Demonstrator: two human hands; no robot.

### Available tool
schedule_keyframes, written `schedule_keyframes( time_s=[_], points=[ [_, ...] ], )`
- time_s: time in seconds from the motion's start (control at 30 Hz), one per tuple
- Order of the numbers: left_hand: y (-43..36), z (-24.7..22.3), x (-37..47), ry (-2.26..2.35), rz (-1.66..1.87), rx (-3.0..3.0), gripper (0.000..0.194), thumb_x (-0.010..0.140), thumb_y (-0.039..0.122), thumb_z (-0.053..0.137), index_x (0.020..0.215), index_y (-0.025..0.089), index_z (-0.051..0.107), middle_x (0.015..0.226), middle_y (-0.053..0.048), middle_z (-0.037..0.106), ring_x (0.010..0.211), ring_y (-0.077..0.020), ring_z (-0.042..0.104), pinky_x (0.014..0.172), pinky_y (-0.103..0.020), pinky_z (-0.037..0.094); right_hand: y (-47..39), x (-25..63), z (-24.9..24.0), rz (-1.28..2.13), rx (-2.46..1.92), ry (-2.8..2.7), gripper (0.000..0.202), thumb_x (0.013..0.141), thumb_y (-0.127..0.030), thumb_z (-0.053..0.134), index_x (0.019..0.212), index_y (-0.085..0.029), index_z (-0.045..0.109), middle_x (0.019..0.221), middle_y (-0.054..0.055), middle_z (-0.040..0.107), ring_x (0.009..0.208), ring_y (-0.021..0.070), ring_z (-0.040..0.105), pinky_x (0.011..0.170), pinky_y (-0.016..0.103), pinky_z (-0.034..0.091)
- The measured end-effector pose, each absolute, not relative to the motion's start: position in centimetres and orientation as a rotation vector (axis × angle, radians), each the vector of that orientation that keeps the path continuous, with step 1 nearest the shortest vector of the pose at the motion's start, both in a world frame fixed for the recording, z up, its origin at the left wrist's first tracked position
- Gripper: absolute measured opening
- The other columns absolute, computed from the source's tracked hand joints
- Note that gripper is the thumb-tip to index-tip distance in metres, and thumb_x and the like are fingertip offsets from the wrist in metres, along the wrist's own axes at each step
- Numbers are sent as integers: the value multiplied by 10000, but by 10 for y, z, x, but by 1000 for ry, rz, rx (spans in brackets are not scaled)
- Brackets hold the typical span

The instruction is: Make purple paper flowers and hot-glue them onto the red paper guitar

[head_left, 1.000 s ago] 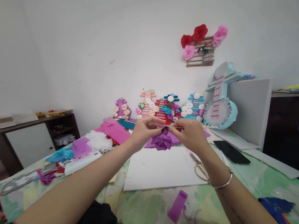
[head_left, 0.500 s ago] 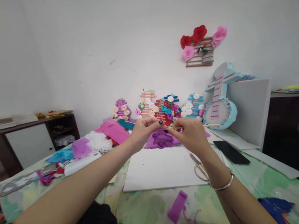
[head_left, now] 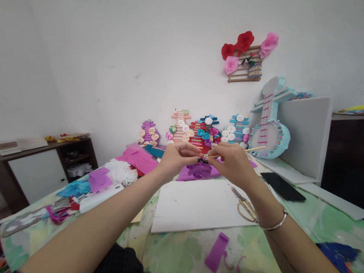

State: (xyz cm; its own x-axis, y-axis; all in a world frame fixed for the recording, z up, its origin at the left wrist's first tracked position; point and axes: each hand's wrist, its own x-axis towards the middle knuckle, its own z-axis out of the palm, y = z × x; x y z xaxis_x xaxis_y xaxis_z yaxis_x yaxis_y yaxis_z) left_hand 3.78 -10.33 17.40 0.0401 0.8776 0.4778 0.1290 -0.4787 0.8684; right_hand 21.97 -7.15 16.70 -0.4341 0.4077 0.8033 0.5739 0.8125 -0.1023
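Pale wall (head_left: 120, 100) behind ruffled purple flower (head_left: 199, 170)

Nothing legible here right now: not one word, label, brand, number or sign can be read.

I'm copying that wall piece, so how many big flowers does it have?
4: left red flower, top red flower beside it, right pink flower, and lower pink flower beneath the left red one.

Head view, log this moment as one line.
left hand: at purple flower | right hand: pinching thin stick | scissors: on white board
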Motion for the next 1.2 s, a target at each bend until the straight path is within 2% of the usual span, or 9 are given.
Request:
schedule_keyframes(
  time_s=[0.3, 0.93, 1.2],
  points=[
    [-103, 172, 37, 1057, 1509, 1650, 249, 552, 160, 794, 770, 104, 688, 774, -84, 741, 759, -198, 699, 722, -317, 553, -70, 225, 168, -279, -799, -2122, 205, 801, -215, 631, 601, -176, 636, 639, 13, 642, 623, 143, 549, 645, 261, 337],
    [-105, 170, 38, 927, 1540, 1606, 265, 561, 160, 799, 796, 111, 685, 779, -56, 734, 746, -166, 689, 684, -267, 551, -75, 223, 168, -400, -774, -2068, 192, 823, -224, 622, 649, -178, 689, 691, 45, 664, 694, 171, 591, 659, 273, 359],
    [-103, 169, 38, 1037, 1479, 1768, 216, 596, 142, 768, 793, 103, 687, 788, -75, 727, 727, -161, 685, 665, -260, 556, -71, 222, 167, -354, -765, -2113, 178, 795, -266, 658, 634, -193, 663, 662, 5, 661, 676, 159, 576, 684, 296, 316]
  ],
)
